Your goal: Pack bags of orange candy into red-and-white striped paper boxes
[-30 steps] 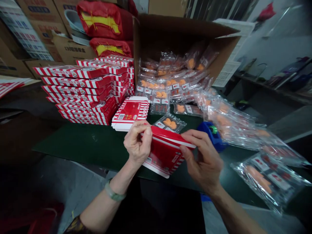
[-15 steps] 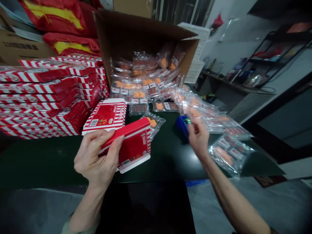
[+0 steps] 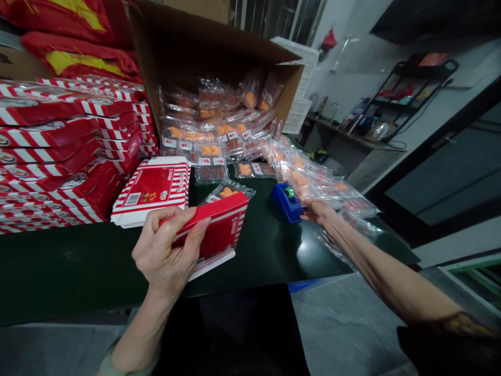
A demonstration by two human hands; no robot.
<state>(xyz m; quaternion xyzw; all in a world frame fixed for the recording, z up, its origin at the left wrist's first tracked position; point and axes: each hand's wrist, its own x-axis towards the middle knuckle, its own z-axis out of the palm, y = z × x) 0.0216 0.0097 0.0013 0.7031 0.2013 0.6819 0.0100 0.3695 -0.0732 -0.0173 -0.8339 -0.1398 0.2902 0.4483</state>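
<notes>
My left hand [image 3: 168, 250] is closed around a red carton [image 3: 215, 235] with red-and-white striped edges, thumb and fingers pinching its upper edge. A white flap sticks out at the carton's lower side. My right hand [image 3: 319, 211] is at the near right end of a blue tape dispenser [image 3: 287, 203] with a green roll [image 3: 288, 192]. Its fingers are drawn together there; whether they hold tape or only touch the dispenser is hidden. Behind the carton lies a clear snack packet [image 3: 227, 191] with orange pieces. Flat striped cartons [image 3: 152, 185] are stacked left of it.
Filled striped boxes [image 3: 50, 156] are piled high at the left. A large cardboard box [image 3: 143, 62] lies open toward me, with clear packets [image 3: 211, 151] spilling out. More packets [image 3: 305, 177] spread rightward over the dark green table [image 3: 78, 266]. A white crate [image 3: 297, 115] stands behind.
My right hand has moved from the tape roll to the dispenser's near right end. The view has shifted rightward. My left hand still grips the carton.
</notes>
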